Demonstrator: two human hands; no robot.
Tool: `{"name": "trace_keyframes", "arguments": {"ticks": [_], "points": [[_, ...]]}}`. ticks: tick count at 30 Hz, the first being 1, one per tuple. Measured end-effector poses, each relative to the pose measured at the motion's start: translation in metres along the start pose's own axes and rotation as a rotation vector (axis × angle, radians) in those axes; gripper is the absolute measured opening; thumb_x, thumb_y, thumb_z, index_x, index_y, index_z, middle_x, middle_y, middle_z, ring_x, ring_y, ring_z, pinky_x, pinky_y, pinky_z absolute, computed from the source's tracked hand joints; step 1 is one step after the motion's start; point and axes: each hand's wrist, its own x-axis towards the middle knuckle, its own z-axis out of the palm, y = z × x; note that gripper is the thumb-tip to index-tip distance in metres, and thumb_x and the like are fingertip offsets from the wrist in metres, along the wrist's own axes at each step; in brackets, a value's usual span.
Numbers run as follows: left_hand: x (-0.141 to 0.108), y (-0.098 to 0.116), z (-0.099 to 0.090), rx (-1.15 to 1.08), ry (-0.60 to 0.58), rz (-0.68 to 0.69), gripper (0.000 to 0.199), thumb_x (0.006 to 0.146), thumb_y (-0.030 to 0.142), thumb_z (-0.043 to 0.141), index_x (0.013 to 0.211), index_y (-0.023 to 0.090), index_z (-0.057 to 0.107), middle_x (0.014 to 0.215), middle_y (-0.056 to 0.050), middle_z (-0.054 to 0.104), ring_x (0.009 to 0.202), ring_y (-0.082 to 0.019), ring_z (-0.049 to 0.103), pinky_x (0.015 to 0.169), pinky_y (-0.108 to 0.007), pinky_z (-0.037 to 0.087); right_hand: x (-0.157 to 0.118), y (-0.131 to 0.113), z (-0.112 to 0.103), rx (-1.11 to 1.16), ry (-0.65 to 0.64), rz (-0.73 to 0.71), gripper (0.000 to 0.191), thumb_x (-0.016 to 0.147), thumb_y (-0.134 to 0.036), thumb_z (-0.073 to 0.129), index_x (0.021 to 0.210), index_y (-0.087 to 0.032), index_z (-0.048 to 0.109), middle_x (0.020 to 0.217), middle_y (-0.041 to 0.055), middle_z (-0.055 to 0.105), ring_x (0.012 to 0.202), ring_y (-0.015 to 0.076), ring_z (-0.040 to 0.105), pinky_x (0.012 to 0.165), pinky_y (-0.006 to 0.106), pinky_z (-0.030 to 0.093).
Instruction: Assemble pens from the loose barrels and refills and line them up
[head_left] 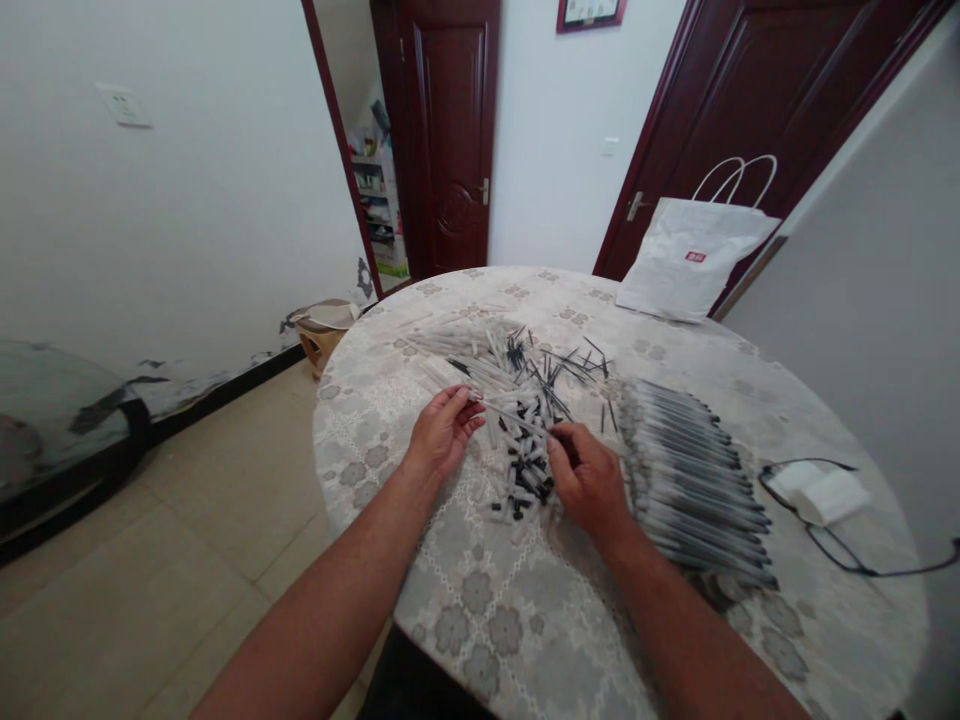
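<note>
Together, the left hand [448,432] and right hand [591,478] pinch a slim pale tube [516,416] — its right end hidden.

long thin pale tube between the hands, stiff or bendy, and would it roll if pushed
The long thin pale tube is probably stiff: it looks straight between the left hand and right hand. It's likely light, being so slender. If laid down and pushed, it may roll, since it seems rounded.

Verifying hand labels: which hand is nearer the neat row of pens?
Right. The right hand is just left of the row of pens; the left hand is farther left, past the pile of small caps.
</note>
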Motion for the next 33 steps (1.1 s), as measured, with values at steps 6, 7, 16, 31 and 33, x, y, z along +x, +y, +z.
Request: {"name": "trace_keyframes", "arguments": {"ticks": [6,7,16,31,33], "points": [[-0.001,0.003,0.001,-0.03,0.007,-0.012,0.031,0.074,0.027,0.085,0.096,0.016,0.066,0.09,-0.004,0.072,0.075,-0.013,0.069,0.065,-0.025,0.058,-0.001,-0.001,0.003,-0.006,-0.014,0.018,0.02,0.097,-0.033,0.054,0.101,-0.019,0.067,0.083,0.0031,0.07,0.072,0.0165,0.064,0.072,0.026,0.047],[-0.001,0.002,0.001,-0.024,0.002,-0.011,0.032,0.074,0.027,0.085,0.096,0.016,0.066,0.09,-0.004,0.072,0.076,-0.014,0.07,0.064,-0.025,0.058,-0.001,0.0,0.003,-0.01,-0.013,0.025,0.02,0.097,-0.033,0.054,0.101,-0.019,0.067,0.082,0.003,0.07,0.071,0.0165,0.064,0.071,0.026,0.047],[-0.003,0.0,0.005,0.078,-0.01,-0.023,0.035,0.072,0.028,0.087,0.098,0.017,0.066,0.089,-0.002,0.071,0.077,-0.014,0.07,0.063,-0.025,0.058,0.0,0.002,0.005,-0.046,-0.046,-0.039,0.021,0.099,-0.032,0.052,0.103,-0.019,0.068,0.086,0.0046,0.072,0.074,0.0174,0.066,0.073,0.028,0.049],[-0.003,-0.002,0.005,0.095,-0.049,-0.054,0.027,0.079,0.028,0.081,0.096,0.014,0.067,0.098,-0.009,0.076,0.083,-0.017,0.073,0.078,-0.031,0.062,0.0,-0.004,0.004,0.034,-0.129,-0.026,0.023,0.098,-0.033,0.053,0.105,-0.021,0.071,0.089,0.0058,0.075,0.08,0.0198,0.071,0.074,0.03,0.054],[-0.003,-0.003,0.005,0.12,-0.043,-0.044,0.027,0.079,0.029,0.081,0.096,0.014,0.067,0.099,-0.01,0.075,0.082,-0.017,0.073,0.078,-0.032,0.062,0.0,-0.006,0.005,0.15,-0.155,0.135,0.024,0.096,-0.038,0.056,0.1,-0.021,0.072,0.079,0.0037,0.073,0.067,0.018,0.068,0.062,0.028,0.052]]}}
